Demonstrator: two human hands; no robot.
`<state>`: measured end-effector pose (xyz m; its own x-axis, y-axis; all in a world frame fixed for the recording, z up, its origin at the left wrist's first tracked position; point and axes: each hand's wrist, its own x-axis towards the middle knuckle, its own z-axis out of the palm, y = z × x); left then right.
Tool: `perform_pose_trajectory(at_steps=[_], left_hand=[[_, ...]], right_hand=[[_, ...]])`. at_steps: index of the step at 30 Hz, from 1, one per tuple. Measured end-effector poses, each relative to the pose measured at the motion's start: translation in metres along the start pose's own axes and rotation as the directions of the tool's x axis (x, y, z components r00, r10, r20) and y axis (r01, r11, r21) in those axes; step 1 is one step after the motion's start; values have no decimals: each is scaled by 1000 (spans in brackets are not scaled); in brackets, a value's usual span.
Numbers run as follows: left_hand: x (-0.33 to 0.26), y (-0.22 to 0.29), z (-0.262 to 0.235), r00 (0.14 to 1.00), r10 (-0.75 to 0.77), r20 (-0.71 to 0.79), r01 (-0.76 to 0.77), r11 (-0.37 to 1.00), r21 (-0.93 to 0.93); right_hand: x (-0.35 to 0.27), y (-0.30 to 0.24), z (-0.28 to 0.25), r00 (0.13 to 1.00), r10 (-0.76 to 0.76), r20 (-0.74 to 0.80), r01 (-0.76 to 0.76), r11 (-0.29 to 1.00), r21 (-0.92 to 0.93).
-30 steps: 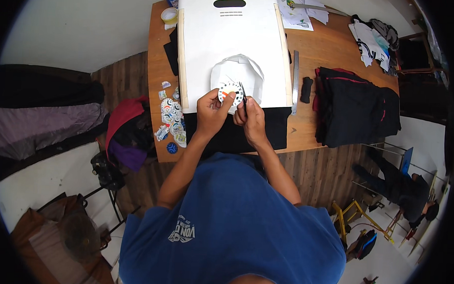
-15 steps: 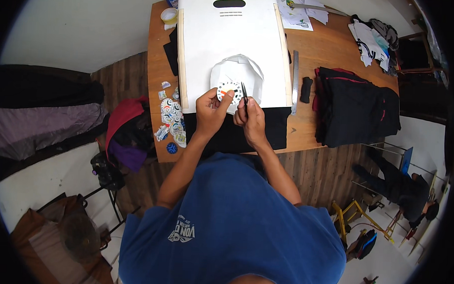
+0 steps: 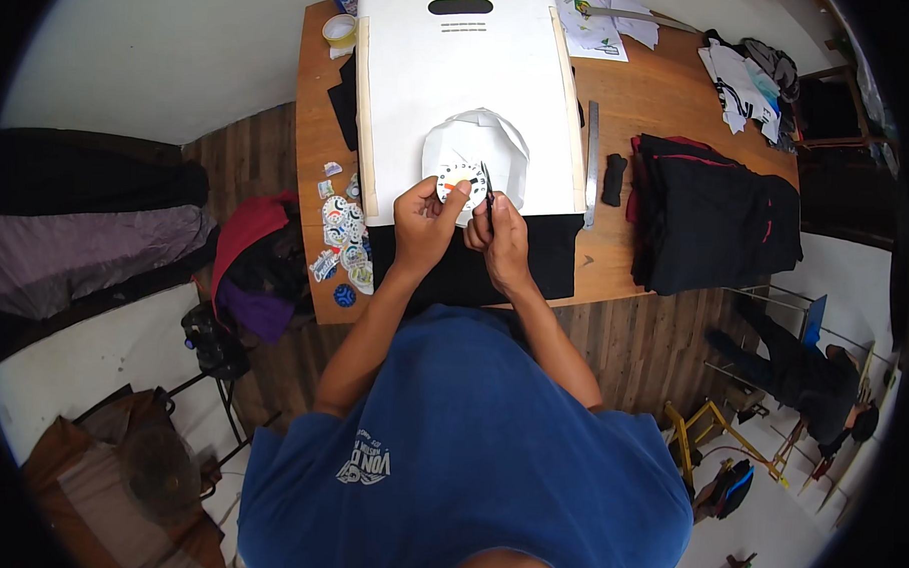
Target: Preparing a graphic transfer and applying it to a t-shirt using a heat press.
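Note:
My left hand [image 3: 424, 221] pinches a round white sticker [image 3: 460, 181] with coloured print, held over a white paper sheet [image 3: 479, 145]. My right hand [image 3: 498, 235] grips a thin dark blade-like tool [image 3: 486, 188], its tip touching the sticker's right edge. Both hands hover above a black garment [image 3: 546, 257] spread at the near edge of a wooden table [image 3: 631, 100]. A large white board [image 3: 462, 74] with a handle slot lies on the table behind them.
Several round stickers [image 3: 341, 240] lie along the table's left edge. A metal ruler [image 3: 591, 159], a small black piece [image 3: 613, 179] and a pile of black clothes [image 3: 717, 208] lie to the right. A tape roll [image 3: 339, 30] sits at the far left corner. Bags lie on the floor at left.
The dark tool has lifted and now stands more upright at the sticker's right edge. My left thumb has shifted slightly on the sticker. The hands stay in the same place.

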<state>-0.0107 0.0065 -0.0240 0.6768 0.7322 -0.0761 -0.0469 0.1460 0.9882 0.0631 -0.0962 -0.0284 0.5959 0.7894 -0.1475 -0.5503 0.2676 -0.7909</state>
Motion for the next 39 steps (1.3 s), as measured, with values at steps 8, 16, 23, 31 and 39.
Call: perform_pose_trajectory(at_steps=[8,16,23,31,39], left_hand=[[0,-2,-1,1000,-1,-3,1,1000,30],[0,-2,-1,1000,1,-9,-1,1000,3],[0,-1,1,1000,16,-13,-16,1000,-15],[0,-1,1,1000,4,-8,-4,999,-46],[1,-7,-2,1000,31,-6,-31,999,-23]], right_hand=[[1,0,0,1000,7,0,-7,1000,-6],[0,-1,0,1000,-19,-19,19,1000,-1],[-1,0,-1,1000,-7,-9,7,1000,-18],[1,2,0,1000,-12,8,12,1000,-17],[3,-1,-2,989,-23,-149,20,1000,-24]])
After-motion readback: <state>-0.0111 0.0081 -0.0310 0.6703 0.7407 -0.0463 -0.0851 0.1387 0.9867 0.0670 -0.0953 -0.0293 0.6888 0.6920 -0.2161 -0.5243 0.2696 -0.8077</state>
